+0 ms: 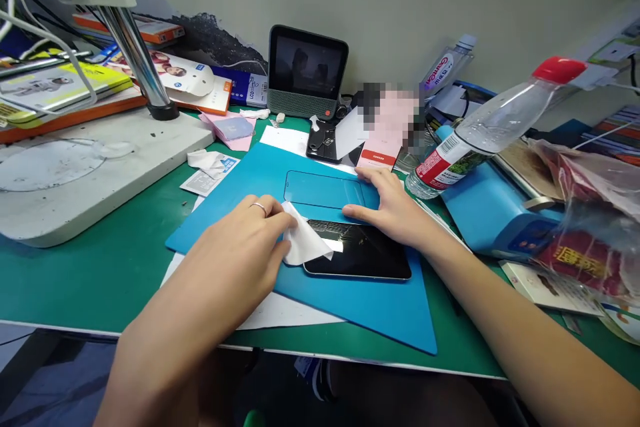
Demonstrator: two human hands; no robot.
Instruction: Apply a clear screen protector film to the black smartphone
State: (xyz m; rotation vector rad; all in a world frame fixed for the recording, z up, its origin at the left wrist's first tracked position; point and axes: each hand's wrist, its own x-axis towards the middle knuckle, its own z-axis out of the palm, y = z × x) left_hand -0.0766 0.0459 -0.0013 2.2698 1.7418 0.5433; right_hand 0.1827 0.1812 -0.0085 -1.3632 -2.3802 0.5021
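Observation:
My left hand (255, 240), a ring on one finger, pinches a white wipe (306, 240) that hangs over the left end of a black-screened phone (373, 255). The phone lies face up on a blue mat (350, 303). Just behind it, a clear screen protector (320, 189) with a dark outline rests flat on the mat. My right hand (387, 203) has its thumb and fingers spread around the protector's right end; its fingertips partly hide that end. Whether the fingers press on the protector, I cannot tell.
A metal-post stand on a white base (195, 137) occupies the left. At the back are a small display (307, 73), a black phone (324, 140) and a pink box (387, 140). A red-capped bottle (480, 133) leans at the right near a blue case (493, 213). Torn packets (210, 173) lie left of the mat.

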